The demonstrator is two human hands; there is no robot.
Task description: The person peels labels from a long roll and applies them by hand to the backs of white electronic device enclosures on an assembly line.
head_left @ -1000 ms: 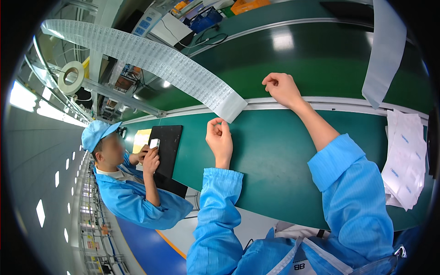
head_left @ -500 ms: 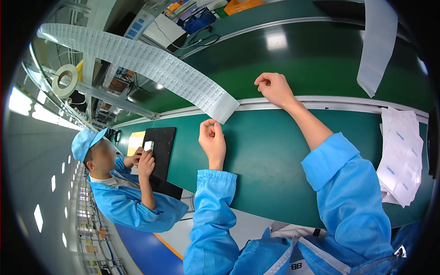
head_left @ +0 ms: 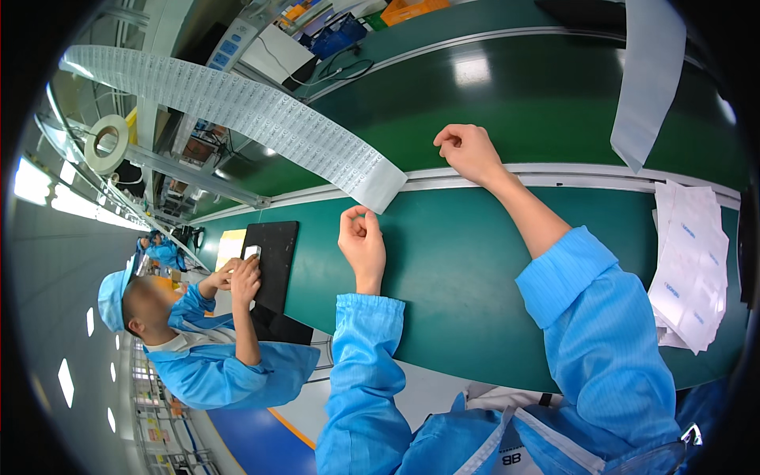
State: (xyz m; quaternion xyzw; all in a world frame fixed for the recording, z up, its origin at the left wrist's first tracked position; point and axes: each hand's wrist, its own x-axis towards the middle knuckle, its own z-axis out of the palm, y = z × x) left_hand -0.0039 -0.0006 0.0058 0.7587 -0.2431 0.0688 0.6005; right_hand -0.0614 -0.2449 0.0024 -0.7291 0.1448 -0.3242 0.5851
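My left hand [head_left: 364, 252] is raised over the green table [head_left: 467, 269], its fingers curled together. Right beside its fingertips is the lower corner of a long white strip of printed labels [head_left: 261, 111]; whether they touch, I cannot tell. The strip arcs in from the upper left and ends in a blank piece. Farther off and to the right, my right hand [head_left: 473, 156] hovers over the dark green surface behind the metal rail, thumb and fingers closed in a pinch. Anything between the fingers of either hand is hidden or too small to make out.
A pile of white printed sheets [head_left: 690, 265] lies at the right. Another pale strip [head_left: 651, 87] hangs at the upper right. A co-worker [head_left: 214, 340] at the left handles a small white object [head_left: 252, 252] over a black mat [head_left: 273, 265]. A tape roll [head_left: 107, 144] hangs far left.
The whole view has shifted slightly, moving everything a little leftward. The co-worker has leaned farther left, head tilted down. My hands keep their closed pose beside the strip and over the surface.
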